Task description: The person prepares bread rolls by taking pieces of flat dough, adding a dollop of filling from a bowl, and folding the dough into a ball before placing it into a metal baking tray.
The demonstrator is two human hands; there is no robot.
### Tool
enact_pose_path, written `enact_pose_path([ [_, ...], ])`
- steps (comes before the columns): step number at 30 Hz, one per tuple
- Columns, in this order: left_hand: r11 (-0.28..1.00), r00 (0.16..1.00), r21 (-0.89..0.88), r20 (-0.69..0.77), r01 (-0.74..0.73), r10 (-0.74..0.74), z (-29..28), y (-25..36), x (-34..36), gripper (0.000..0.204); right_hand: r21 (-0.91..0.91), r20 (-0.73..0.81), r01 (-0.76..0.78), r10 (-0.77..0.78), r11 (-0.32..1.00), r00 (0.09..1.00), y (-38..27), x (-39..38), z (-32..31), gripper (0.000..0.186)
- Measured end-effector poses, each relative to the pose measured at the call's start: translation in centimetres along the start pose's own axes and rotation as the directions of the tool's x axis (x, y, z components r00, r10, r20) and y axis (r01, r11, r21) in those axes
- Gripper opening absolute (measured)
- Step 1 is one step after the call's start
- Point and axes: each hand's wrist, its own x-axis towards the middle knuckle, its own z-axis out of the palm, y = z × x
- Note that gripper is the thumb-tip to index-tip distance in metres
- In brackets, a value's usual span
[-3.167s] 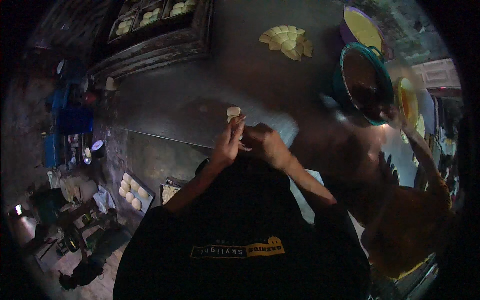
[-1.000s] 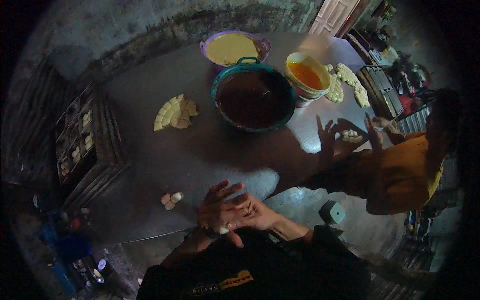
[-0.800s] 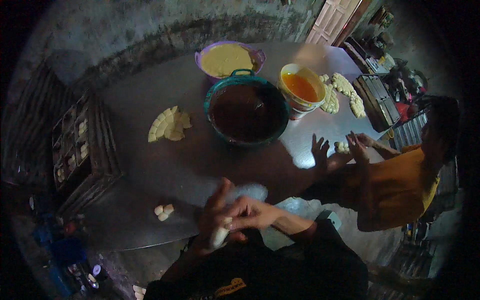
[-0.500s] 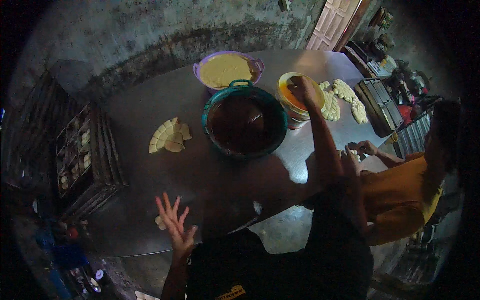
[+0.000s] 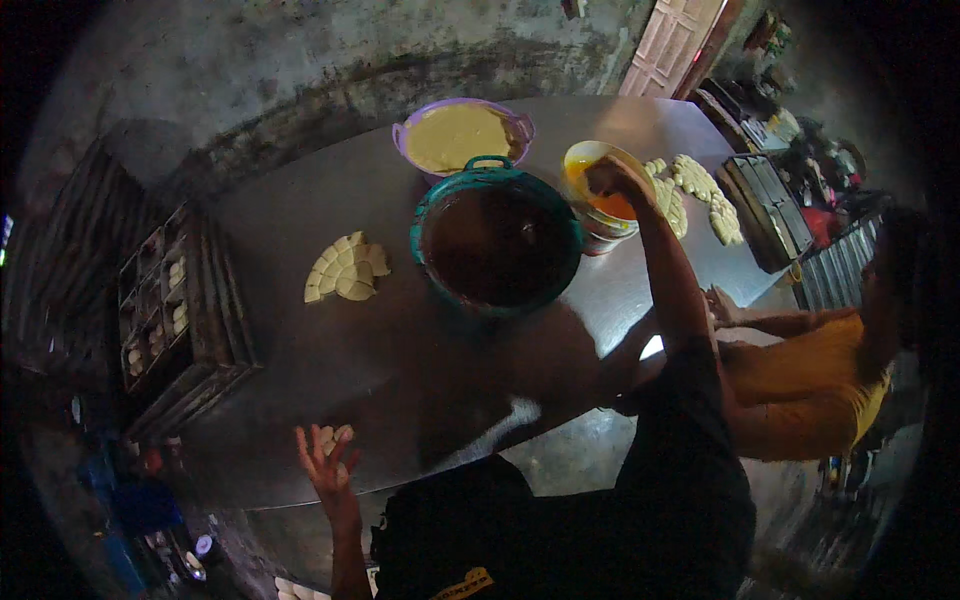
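Observation:
My right hand (image 5: 612, 180) is over a pale bucket (image 5: 603, 228) of orange-yellow liquid (image 5: 617, 206), at the right of the metal table. Its fingers are curled down, and whatever they hold is hidden. At the table's near left edge my left hand (image 5: 328, 468) has its fingers apart, close to a few small dough pieces (image 5: 337, 440); I cannot tell whether it touches them. Farther left of centre lies a fan of cut dough (image 5: 345, 268). A large green tub (image 5: 416, 240) with dark brown contents stands mid-table, beside the bucket.
Behind the green tub is a purple basin (image 5: 399, 140) of pale yellow dough. Stacked trays (image 5: 205, 330) with dough pieces stand at the left. Braided dough (image 5: 692, 178) and dark baking pans (image 5: 768, 205) lie at the right, near a co-worker in an orange shirt (image 5: 790, 385).
My left hand has shifted left and lower, toward the small dough pieces. My right hand stays over the bucket, its fingers now more curled. The co-worker's hands have moved slightly.

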Motion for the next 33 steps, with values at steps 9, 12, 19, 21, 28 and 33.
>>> enact_pose_path([
  [9,0.98,0.954,-0.185,0.274,-0.073,0.123,2.9,1.9,2.9,0.069,-0.654,-0.006,0.077,-0.107,0.752,0.994,-1.9,-2.7,-1.5,0.017],
  [12,0.991,0.944,-0.089,0.306,-0.099,0.122,1.6,3.0,2.1,0.06,-0.104,-0.117,0.178,-0.189,0.979,0.975,-8.6,-3.0,8.4,0.023],
  [19,0.94,0.923,-0.286,0.378,0.188,-0.07,1.6,5.1,2.3,0.036,0.048,0.438,0.058,-0.073,0.997,0.896,-26.8,-17.2,31.2,0.031],
  [21,0.844,0.939,-0.469,0.326,0.259,-0.107,0.4,2.8,2.8,0.031,0.106,0.531,-0.152,0.073,0.983,0.844,-28.2,-22.6,38.5,0.032],
  [28,0.847,0.997,-0.526,0.059,0.081,-0.059,-6.1,-1.0,1.4,0.033,-0.076,0.572,0.018,0.029,0.997,0.82,-30.5,-28.4,49.6,0.029],
  [33,0.933,0.998,-0.354,0.017,0.066,-0.065,-6.8,0.3,1.0,0.026,-0.376,0.378,0.583,-0.455,0.72,0.806,-28.7,-30.3,53.9,0.036],
])
